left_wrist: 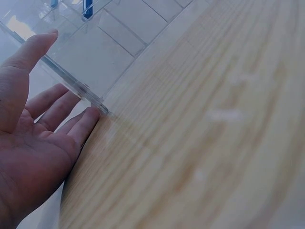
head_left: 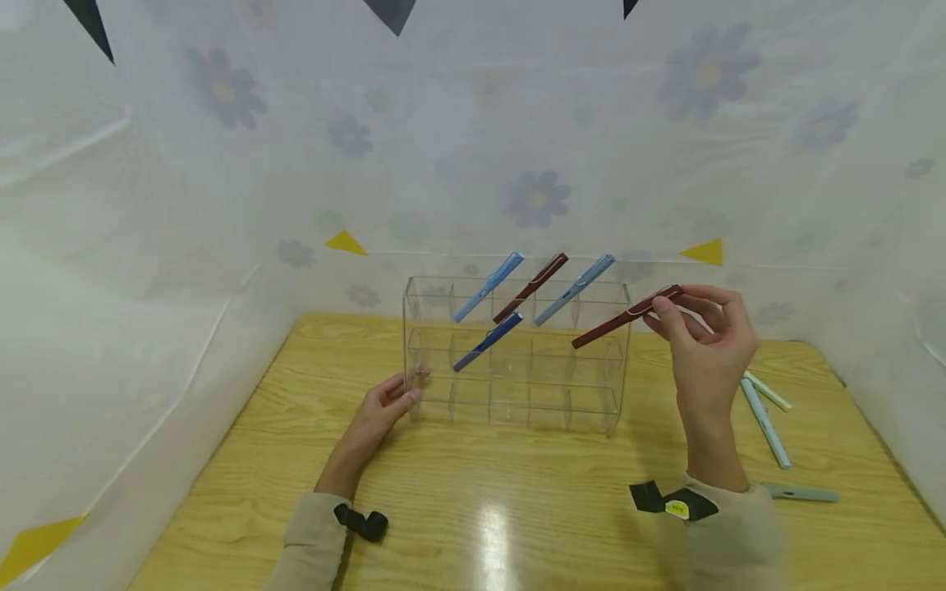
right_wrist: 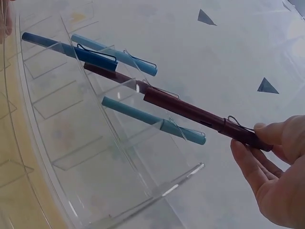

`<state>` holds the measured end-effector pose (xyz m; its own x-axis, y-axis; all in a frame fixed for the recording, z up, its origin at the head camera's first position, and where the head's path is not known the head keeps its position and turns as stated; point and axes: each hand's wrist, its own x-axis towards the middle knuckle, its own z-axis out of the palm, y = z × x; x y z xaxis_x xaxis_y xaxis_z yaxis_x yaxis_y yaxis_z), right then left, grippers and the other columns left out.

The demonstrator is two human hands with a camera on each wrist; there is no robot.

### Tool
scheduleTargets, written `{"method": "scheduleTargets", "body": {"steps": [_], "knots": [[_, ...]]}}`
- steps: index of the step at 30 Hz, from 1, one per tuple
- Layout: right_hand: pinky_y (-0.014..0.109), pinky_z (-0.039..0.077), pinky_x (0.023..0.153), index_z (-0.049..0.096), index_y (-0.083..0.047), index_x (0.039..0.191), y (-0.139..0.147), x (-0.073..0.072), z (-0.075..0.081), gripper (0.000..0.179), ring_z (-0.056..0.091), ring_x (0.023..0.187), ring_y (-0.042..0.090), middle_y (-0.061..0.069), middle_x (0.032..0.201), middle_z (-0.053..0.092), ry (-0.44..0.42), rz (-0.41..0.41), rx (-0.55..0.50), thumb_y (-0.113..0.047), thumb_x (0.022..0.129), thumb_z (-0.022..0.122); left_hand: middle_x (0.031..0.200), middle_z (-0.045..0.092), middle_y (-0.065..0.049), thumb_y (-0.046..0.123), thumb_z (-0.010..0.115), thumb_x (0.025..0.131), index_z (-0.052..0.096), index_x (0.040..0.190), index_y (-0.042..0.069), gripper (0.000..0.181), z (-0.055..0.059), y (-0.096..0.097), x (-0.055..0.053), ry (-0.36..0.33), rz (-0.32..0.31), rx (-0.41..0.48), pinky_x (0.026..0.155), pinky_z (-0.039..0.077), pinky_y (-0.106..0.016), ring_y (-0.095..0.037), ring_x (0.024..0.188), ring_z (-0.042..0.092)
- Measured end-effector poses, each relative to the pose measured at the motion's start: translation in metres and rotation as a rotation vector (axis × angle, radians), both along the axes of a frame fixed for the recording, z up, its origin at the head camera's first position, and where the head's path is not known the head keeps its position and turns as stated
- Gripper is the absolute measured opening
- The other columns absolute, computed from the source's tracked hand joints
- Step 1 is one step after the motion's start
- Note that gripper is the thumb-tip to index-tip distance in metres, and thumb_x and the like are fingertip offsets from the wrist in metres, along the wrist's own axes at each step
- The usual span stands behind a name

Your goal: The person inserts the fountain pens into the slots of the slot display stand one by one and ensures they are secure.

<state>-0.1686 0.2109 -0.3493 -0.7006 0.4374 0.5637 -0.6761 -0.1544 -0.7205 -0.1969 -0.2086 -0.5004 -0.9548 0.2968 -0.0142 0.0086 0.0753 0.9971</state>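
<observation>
My right hand [head_left: 713,341] pinches a dark red pen [head_left: 617,322] near its capped end, between thumb and fingers. The pen slants down to the left, its far end overlapping the right part of a transparent pen rack [head_left: 510,402]. Slanted in that rack are a light blue pen [head_left: 488,287], another dark red pen [head_left: 530,287] and a grey-blue pen [head_left: 575,290] on top, with a dark blue pen [head_left: 488,342] lower down. At the rack's left side my left hand [left_wrist: 43,138] rests, fairly straight fingers touching the edge and the thumb extended towards the front.
On the wooden table [head_left: 443,509], to the right, lie a pale green pen [head_left: 769,391], a pale blue pen [head_left: 766,423] and a grey-green pen [head_left: 801,493], partly behind the right sleeve. A flowered white sheet [head_left: 443,123] hangs behind and at the sides.
</observation>
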Motion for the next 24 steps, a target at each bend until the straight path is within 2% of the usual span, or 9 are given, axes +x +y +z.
{"method": "scheduleTargets", "body": {"steps": [7, 12, 24], "knots": [[0.038, 0.059, 0.078, 0.061, 0.017, 0.116, -0.02, -0.012, -0.007, 0.032, 0.076, 0.081, 0.027, 0.025, 0.1, 0.066, 0.008, 0.007, 0.022, 0.01, 0.088, 0.075, 0.152, 0.052, -0.012, 0.027, 0.062, 0.106, 0.045, 0.155, 0.009, 0.055, 0.0, 0.0, 0.0, 0.0, 0.003, -0.005, 0.108, 0.044, -0.034, -0.027, 0.14, 0.048], [0.036, 0.06, 0.077, 0.061, 0.017, 0.114, -0.032, -0.018, -0.015, 0.03, 0.076, 0.079, 0.027, 0.025, 0.1, 0.067, -0.002, 0.016, 0.045, 0.008, 0.089, 0.075, 0.153, 0.051, -0.013, 0.027, 0.062, 0.106, 0.046, 0.155, 0.009, 0.055, 0.001, 0.0, 0.001, 0.008, 0.0, -0.011, 0.109, 0.044, -0.037, -0.029, 0.14, 0.048], [0.036, 0.061, 0.075, 0.063, 0.015, 0.11, -0.056, -0.026, -0.028, 0.025, 0.076, 0.08, 0.026, 0.025, 0.098, 0.068, -0.057, 0.013, 0.149, 0.002, 0.092, 0.075, 0.153, 0.051, -0.012, 0.029, 0.063, 0.105, 0.046, 0.155, 0.01, 0.056, 0.001, 0.001, 0.001, -0.002, 0.009, -0.011, 0.112, 0.041, -0.044, -0.028, 0.141, 0.048]]}}
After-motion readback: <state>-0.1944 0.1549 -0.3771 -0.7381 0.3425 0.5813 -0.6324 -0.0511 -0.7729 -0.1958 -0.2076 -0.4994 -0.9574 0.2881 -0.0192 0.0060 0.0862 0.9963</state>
